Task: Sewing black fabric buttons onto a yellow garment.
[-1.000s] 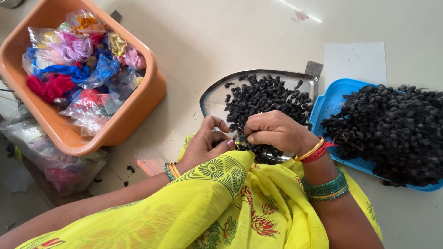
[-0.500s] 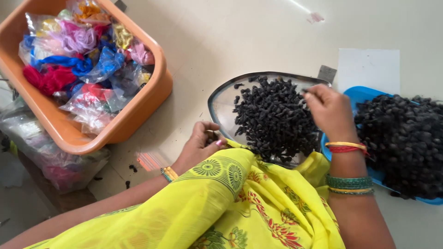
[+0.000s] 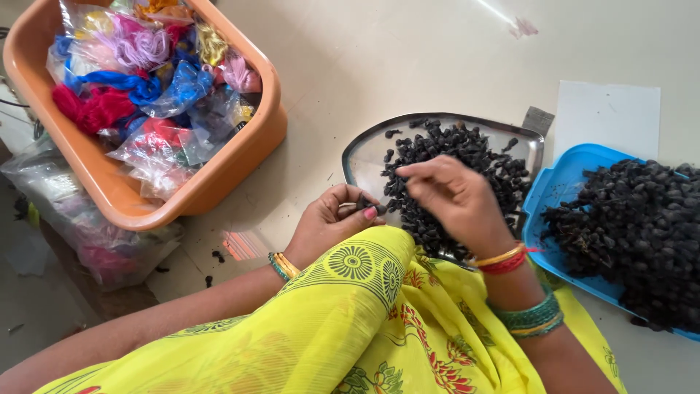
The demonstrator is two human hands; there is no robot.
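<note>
Fingertips of the left hand (image 3: 332, 222) pinch one small black bead-like piece (image 3: 362, 203) between thumb and forefinger, held just above the yellow printed cloth (image 3: 350, 306) draped over the person's lap. Close beside it, the right hand (image 3: 456, 197) hovers low over a shallow metal tray (image 3: 364, 149), its fingers loosely curled and drawn together with the forefinger pointing left; whether they hold anything cannot be told. That tray holds a mound of dark, knobbly pieces (image 3: 467, 157) like the one pinched. Bangles circle both wrists, green and gold on the left, red, gold and green on the right. To the right of the tray, touching its corner, a blue plastic lid (image 3: 554, 190) carries a much larger heap of curly black material (image 3: 634, 233), which spills toward the lid's far edge. Behind it lies a white sheet (image 3: 609, 113) on the pale floor (image 3: 379, 66). At upper left sits an orange plastic tub (image 3: 219, 171) packed with bags of bright thread. A few dark bits already lie loose on the floor by the tub. As a judgement, the pinched piece is tiny and held only at the fingertips, so a slackened grip could drop it into the cloth folds, where it would be hard to find.
</note>
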